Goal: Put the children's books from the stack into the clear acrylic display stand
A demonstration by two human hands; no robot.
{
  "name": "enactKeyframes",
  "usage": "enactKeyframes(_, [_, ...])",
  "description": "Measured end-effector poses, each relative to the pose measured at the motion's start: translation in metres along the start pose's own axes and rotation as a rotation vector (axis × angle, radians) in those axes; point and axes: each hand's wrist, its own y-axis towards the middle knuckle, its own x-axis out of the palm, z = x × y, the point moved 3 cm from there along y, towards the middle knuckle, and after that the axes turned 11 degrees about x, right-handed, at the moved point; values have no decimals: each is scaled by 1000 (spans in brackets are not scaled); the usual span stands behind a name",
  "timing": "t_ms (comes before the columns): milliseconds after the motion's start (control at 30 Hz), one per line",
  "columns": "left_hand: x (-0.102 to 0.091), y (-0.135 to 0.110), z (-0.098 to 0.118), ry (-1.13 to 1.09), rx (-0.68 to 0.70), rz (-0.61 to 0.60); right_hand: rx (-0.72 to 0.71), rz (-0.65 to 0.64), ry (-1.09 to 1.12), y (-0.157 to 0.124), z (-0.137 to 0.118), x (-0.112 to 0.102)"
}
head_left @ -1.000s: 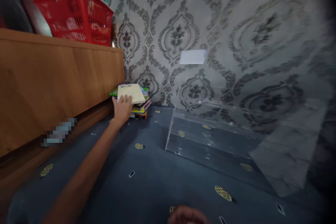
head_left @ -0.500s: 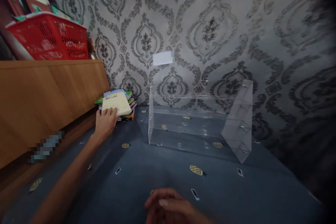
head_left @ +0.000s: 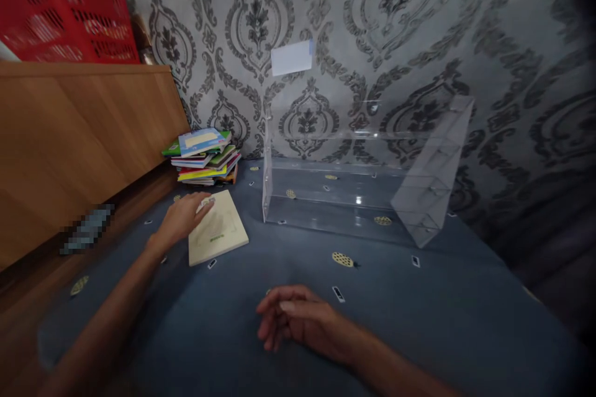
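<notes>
A cream-covered book (head_left: 221, 229) is in front of the book stack, low over the blue tablecloth or lying on it; I cannot tell which. My left hand (head_left: 184, 217) grips it by its upper left edge, fingers over the cover and the thumb's grip hidden. Behind it, near the wall, the stack of books (head_left: 205, 158) has a light blue one on top. My right hand (head_left: 302, 319) rests near the front middle, fingers loosely curved and apart, with nothing in it. A clear acrylic tiered rack (head_left: 344, 192) stands beyond it, to the right.
A wooden cabinet (head_left: 88, 149) borders the left side, with a red plastic basket (head_left: 69, 12) on top. The blue tablecloth (head_left: 200, 329) has pineapple prints. Patterned wallpaper (head_left: 256, 18) covers the wall behind, where a white label (head_left: 292, 57) shows above the rack.
My left hand has brought the cream book off the top of the stack and toward me, uncovering the light blue one. My right hand keeps its loose pose. The view has tilted down.
</notes>
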Motion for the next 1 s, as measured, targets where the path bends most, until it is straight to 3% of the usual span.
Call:
enactKeyframes(167, [52, 33, -17, -6, -107, -65, -3, 3, 7, 0, 0, 0])
enactKeyframes(300, [71, 33, -15, -14, -94, -79, -1, 0, -6, -1, 0, 1])
enactKeyframes(500, [77, 32, -25, -63, -175, -177, 8, 12, -3, -1, -2, 1])
enactKeyframes(733, [73, 29, -28, -47, -82, -158, -6, 44, -51, -11, -18, -6])
enactKeyframes(867, [70, 17, -11, -57, 26, -140, -70, 169, -133, -20, -32, -20])
enactKeyframes(1000, [67, 1, 15, -68, 111, -127, -195, 454, -245, -30, -46, -43])
